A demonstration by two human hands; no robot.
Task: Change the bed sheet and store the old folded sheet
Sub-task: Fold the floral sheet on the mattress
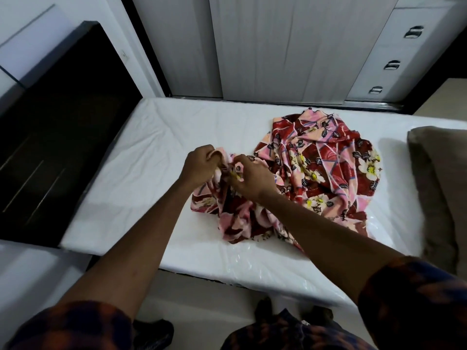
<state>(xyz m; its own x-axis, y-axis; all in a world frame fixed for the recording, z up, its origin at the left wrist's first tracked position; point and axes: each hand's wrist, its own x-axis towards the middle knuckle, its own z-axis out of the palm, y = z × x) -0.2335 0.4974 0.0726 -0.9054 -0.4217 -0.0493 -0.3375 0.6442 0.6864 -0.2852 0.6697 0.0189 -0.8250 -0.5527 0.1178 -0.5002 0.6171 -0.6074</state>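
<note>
Head view, one frame, read left to right. Far left: a dark glossy panel [58, 127] stands against the left end of the bed. The mattress [141, 147] is bare white, creased, with a shiny plastic-like cover showing along its near edge. Over the middle of the mattress I see the left hand [198, 166], fingers curled round a bunched edge of the floral sheet [326, 170] and holding it slightly above the bed. Just beside it, nearly touching, the right hand [254, 179] pinches the same edge between thumb and fingers. Both hands are closed on the fabric. The sheet is red and pink with white and yellow flowers, and it lies crumpled, not folded, on the mattress. One heap hangs below the hands and a larger heap spreads to their right. Behind the bed are white wardrobe doors [278, 46], then drawers with metal handles [392, 64]. Far right: a brown pillow [434, 188] rests on the mattress, apart from the sheet.
</note>
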